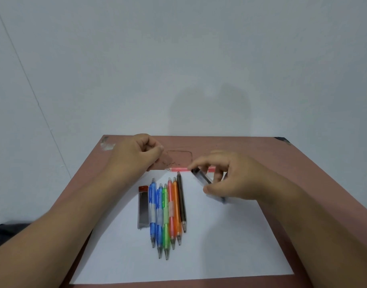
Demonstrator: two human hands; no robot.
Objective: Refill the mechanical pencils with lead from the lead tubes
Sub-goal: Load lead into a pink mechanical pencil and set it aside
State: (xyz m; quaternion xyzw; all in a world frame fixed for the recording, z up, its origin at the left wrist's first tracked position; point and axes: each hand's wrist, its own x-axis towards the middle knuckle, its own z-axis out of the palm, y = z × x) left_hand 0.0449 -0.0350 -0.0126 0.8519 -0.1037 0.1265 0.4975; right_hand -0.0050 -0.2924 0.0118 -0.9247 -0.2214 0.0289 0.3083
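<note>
White paper sheet [199, 256] nearest, on the brown table [303, 173]. On it a tight row of pencils: blue pencil [152, 213], second blue one [159, 221], green pencil [165, 221], pink pencil [171, 213], orange pencil [177, 210], dark pencil [182, 202] — tips toward the camera. Dark lead tube [143, 206] lies just left of the row. Right hand [230, 179] pinches a clear lead tube [207, 181], tilted. Behind it a red pencil [178, 169] lies crosswise at the sheet's far edge. Left hand [134, 154] farthest, fingers curled, thumb to fingertips — can't tell what it pinches.
</note>
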